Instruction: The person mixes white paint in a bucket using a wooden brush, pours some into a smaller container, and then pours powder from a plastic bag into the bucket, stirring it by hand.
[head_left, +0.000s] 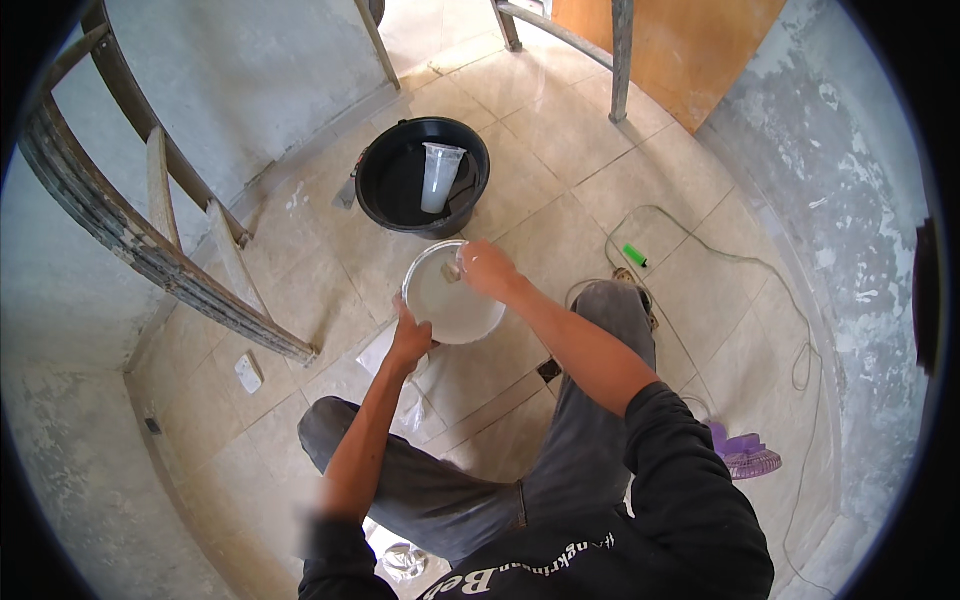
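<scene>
A round white bucket (425, 308) with a pale, whitish content stands between my bent legs and the black tub. My left hand (411, 336) is closed on the bucket's near-left side, with some fingers hidden by its wall. At the bucket's upper right rim, my right hand (487, 270) is curled closed, its fingertips turned in over the content. Next to those fingertips a small beige patch shows inside the bucket; whether it is a tool or a lump I cannot tell. What the right hand grips is hidden.
Beyond the bucket stands a black tub (385, 205) holding a clear plastic cup (440, 178). A wooden ladder (150, 235) leans at left. A thin cable (745, 258), a green cylinder (634, 256) and a purple fan (745, 458) lie at right. A white socket block (248, 372) lies left.
</scene>
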